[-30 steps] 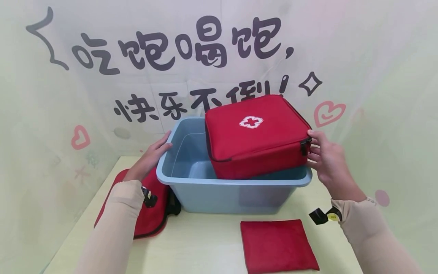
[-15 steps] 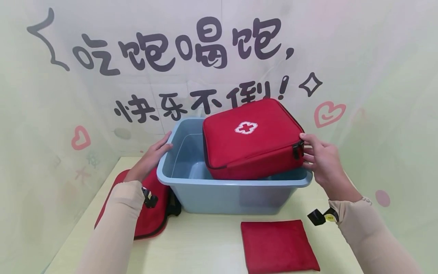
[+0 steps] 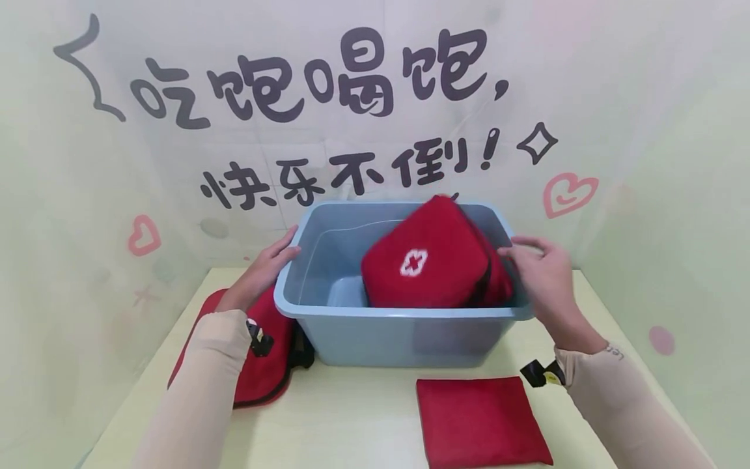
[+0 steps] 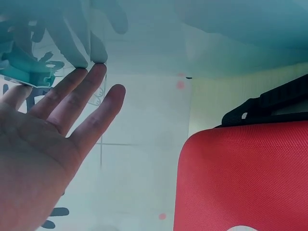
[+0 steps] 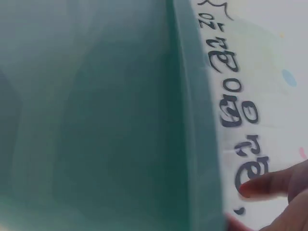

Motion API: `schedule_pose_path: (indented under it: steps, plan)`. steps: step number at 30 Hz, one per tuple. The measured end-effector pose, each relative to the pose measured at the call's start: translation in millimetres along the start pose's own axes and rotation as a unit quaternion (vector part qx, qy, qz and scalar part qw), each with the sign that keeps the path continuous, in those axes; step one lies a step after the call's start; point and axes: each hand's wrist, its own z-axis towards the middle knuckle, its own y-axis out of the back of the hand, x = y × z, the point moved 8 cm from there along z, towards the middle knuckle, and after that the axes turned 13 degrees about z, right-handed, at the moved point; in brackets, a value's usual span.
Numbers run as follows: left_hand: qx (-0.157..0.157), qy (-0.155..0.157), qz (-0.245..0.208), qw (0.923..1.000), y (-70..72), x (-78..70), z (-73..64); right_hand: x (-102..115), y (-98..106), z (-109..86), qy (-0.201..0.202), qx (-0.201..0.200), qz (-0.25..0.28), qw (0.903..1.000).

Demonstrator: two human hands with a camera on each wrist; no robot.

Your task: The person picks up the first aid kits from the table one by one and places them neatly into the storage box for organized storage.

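Note:
Inside a blue plastic tub [image 3: 381,345], a red first-aid bag [image 3: 428,260] with a white cross emblem sits tilted in the right half, blurred by motion. Its dark zip edge faces right. My left hand [image 3: 260,277] rests on the tub's left rim; in the left wrist view its fingers [image 4: 72,103] lie extended against the outer wall. My right hand [image 3: 545,273] is at the right rim, thumb and forefinger reaching over it towards the bag. The right wrist view has one finger [image 5: 267,185] stretched out beside the tub wall [image 5: 120,120], apart from the thumb.
A second red bag [image 3: 258,365] with a black handle [image 4: 264,106] lies left of the tub, partly under my left forearm. On the table's front right lies a flat red pouch [image 3: 483,420]. A printed cloth wall [image 3: 351,156] stands close behind the tub.
The red first-aid bag, held at its right end by my right hand earlier, has dropped lower into the tub and turned. My right hand has moved slightly left; my left hand stays on the rim.

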Motion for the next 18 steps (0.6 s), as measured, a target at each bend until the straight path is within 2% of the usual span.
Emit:
schedule_pose_path:
  steps: [3,6,9,13,18]
  plan:
    - [0.001,-0.007,-0.004,1.0,-0.6,0.0,-1.6,7.5,5.8,0.0,0.029,-0.021,0.004,0.9993]
    - [0.004,-0.006,-0.003,1.0,-0.7,-0.6,0.8,5.4,16.5,2.3,0.019,-0.015,0.003,0.9997]
    - [0.006,-0.001,-0.003,1.0,0.0,-0.9,1.6,-3.0,27.1,6.2,0.0,-0.004,0.06,0.9982]
    - [0.007,0.0,-0.001,1.0,-0.8,-0.6,1.9,-11.1,37.1,8.3,-0.003,0.01,0.146,0.9892]
    - [0.003,0.0,0.002,1.0,-3.0,-0.4,3.5,-22.4,45.9,7.6,-0.014,0.028,0.153,0.9878]
